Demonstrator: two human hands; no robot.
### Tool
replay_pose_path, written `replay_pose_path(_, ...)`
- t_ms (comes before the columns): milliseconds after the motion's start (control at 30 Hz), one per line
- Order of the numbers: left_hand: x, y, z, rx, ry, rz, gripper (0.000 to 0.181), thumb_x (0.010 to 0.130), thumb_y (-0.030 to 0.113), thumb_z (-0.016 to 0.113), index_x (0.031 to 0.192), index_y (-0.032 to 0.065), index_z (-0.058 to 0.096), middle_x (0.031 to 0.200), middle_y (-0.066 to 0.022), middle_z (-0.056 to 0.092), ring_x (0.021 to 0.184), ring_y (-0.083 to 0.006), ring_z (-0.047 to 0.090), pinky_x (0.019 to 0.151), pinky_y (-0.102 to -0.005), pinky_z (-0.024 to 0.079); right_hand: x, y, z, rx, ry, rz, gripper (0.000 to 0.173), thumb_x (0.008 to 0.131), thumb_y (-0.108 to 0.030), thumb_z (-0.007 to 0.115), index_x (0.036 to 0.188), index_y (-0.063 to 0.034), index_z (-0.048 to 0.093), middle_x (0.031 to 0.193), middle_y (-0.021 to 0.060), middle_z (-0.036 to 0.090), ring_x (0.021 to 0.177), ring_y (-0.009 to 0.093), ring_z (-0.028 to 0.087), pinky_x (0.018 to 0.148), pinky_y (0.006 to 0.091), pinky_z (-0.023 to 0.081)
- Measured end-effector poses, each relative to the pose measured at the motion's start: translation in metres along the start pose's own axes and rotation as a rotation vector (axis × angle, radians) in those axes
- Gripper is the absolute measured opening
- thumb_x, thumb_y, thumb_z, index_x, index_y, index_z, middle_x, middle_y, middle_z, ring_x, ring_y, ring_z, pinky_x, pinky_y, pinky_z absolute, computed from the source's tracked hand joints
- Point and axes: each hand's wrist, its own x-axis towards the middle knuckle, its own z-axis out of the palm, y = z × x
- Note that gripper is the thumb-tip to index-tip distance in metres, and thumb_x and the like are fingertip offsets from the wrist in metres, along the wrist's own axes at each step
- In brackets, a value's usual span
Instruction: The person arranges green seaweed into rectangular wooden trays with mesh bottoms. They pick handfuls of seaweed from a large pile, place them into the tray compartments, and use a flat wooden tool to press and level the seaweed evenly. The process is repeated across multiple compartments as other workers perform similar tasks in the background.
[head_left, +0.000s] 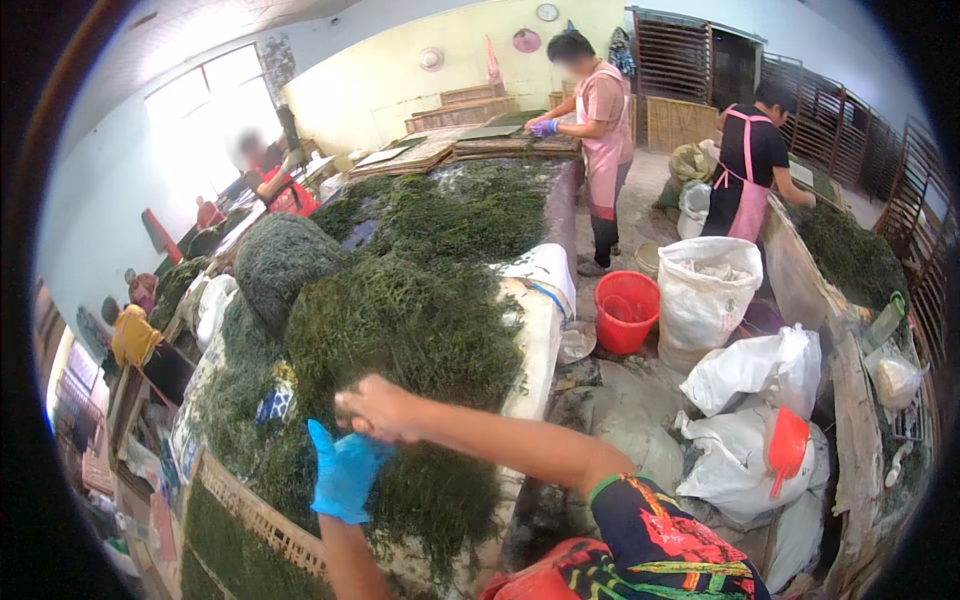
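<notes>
My left hand (346, 471), in a blue disposable glove, is raised over a heap of dark green stringy plant material (405, 322) with its thumb pointing up. Bare and slightly blurred, my right hand (379, 409) meets the gloved fingers from above. Whether either hand holds any strands cannot be seen. Below and left of the hands, a wooden frame with a slotted edge (259, 510) borders a flat layer of the same green material. A greyer rounded mound (285, 259) rises beyond, at the left.
To the right on the floor stand a red bucket (627, 311), a woven white sack (705, 300) and several white bags with a red scoop (789, 450). Co-workers stand at the far table end, at the right-hand table and along the left. Stacked mats (420, 154) lie beyond the heap.
</notes>
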Motion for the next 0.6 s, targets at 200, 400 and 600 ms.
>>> replay_pose_path(200,0.026,-0.023,0.029,-0.127,0.096,0.017,0.066,0.097,0.054,0.047,0.140,0.0030,0.049,0.119,-0.0104,0.064,0.109,-0.0236,0.059,0.096,-0.0422,0.049,-0.033,0.049,0.002,-0.020,-0.030,-0.034,0.037,0.101,-0.033,0.047,0.080,-0.0045,0.057,0.054,-0.0017,0.047,0.038,0.009,0.039,0.034,0.0262,0.031)
replay_pose_path(400,0.032,-0.015,0.004,-0.049,0.218,0.100,0.041,0.100,0.025,0.053,0.136,0.0047,0.053,0.115,-0.0057,0.066,0.102,-0.0157,0.062,0.084,-0.0345,0.053,-0.041,0.101,-0.016,0.087,-0.047,-0.034,0.032,0.101,-0.030,0.047,0.085,-0.0025,0.055,0.058,-0.0013,0.047,0.040,0.008,0.040,0.036,0.0250,0.031)
replay_pose_path(600,0.033,0.029,0.011,0.123,0.489,0.292,0.040,0.100,0.022,0.055,0.134,0.0026,0.055,0.124,-0.0059,0.063,0.103,-0.0157,0.060,0.080,-0.0322,0.053,-0.070,0.156,-0.063,0.063,-0.084,-0.055,0.028,0.101,-0.029,0.050,0.088,-0.0049,0.057,0.058,-0.0043,0.047,0.042,0.004,0.036,0.037,0.0227,0.028)
